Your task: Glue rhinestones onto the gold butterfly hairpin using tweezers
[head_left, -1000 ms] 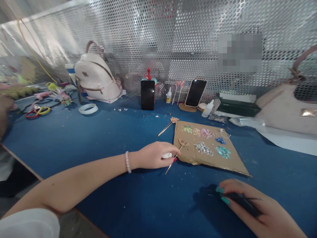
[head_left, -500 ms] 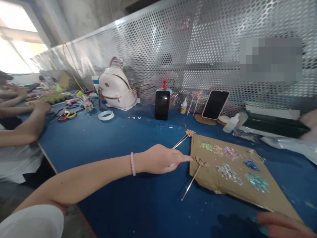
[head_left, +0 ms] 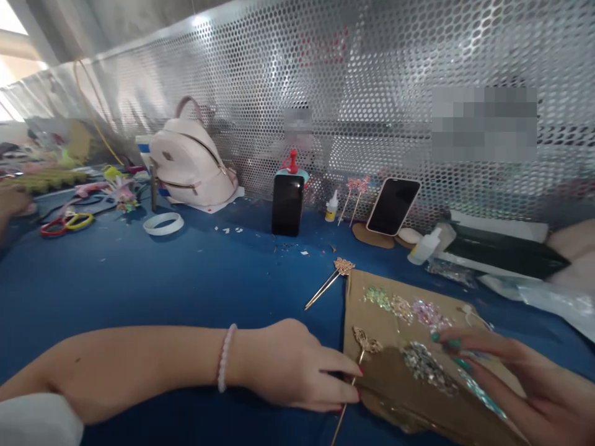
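My left hand [head_left: 302, 371], with red nails and a pale bead bracelet, is closed around the thin stem of a gold hairpin [head_left: 365, 348]. Its openwork head lies over a cardboard sheet [head_left: 385, 371]; the stem runs past the sheet's edge. Teal-nailed, my right hand [head_left: 525, 371] is over the cardboard's right side, its bent fingers and thumb apart. Below and beside its fingertips are silvery beads [head_left: 430, 368] and teal beads [head_left: 483, 393]. Pink beads [head_left: 430, 314] and green beads [head_left: 377, 297] form piles farther back. Another gold hairpin [head_left: 341, 267], two-pronged, rests by the cardboard corner.
Two phones, a black one [head_left: 287, 204] and a tilted one [head_left: 394, 206], stand near a perforated metal panel [head_left: 260, 93]. Glue bottles [head_left: 424, 246], a tape roll [head_left: 163, 224], scissors [head_left: 67, 223] and a backpack [head_left: 195, 164] are around. At the far left a co-worker's hand [head_left: 13, 201] shows.
My left hand has moved from pointing beside the hairpin's head to gripping its stem. My right hand has come in from the lower right over the beads. The view has shifted.
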`<state>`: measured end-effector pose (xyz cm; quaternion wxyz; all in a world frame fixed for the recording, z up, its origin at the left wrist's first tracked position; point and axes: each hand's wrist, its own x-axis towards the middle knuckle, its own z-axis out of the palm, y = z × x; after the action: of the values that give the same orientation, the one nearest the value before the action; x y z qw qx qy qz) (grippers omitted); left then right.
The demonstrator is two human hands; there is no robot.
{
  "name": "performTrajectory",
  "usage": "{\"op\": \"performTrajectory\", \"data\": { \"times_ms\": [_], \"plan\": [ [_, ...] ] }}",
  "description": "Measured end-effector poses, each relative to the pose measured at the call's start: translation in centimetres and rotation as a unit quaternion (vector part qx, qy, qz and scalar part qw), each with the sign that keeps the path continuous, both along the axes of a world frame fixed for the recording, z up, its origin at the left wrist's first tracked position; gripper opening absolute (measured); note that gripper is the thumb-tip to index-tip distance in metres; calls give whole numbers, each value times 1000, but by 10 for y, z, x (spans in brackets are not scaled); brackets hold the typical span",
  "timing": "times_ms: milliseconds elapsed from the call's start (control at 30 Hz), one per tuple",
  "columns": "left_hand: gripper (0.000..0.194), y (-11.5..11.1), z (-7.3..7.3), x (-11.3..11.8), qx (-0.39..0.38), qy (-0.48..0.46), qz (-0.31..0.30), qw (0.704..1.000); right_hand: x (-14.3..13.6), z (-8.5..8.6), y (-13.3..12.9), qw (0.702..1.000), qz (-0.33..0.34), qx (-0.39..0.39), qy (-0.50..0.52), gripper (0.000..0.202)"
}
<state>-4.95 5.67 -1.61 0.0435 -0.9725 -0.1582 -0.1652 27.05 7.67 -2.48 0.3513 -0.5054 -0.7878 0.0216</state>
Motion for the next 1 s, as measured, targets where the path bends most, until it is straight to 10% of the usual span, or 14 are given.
{"op": "performTrajectory", "data": {
  "times_ms": [433,1000],
  "plan": [
    [22,-8,7,-3,-31,51,-14,998,-4,9,28,989,-100,-99,36,27],
    [26,-14,9,-5,-34,68,-32,997,-3,16,26,989,-61,-114,67,16]
  ]
}}
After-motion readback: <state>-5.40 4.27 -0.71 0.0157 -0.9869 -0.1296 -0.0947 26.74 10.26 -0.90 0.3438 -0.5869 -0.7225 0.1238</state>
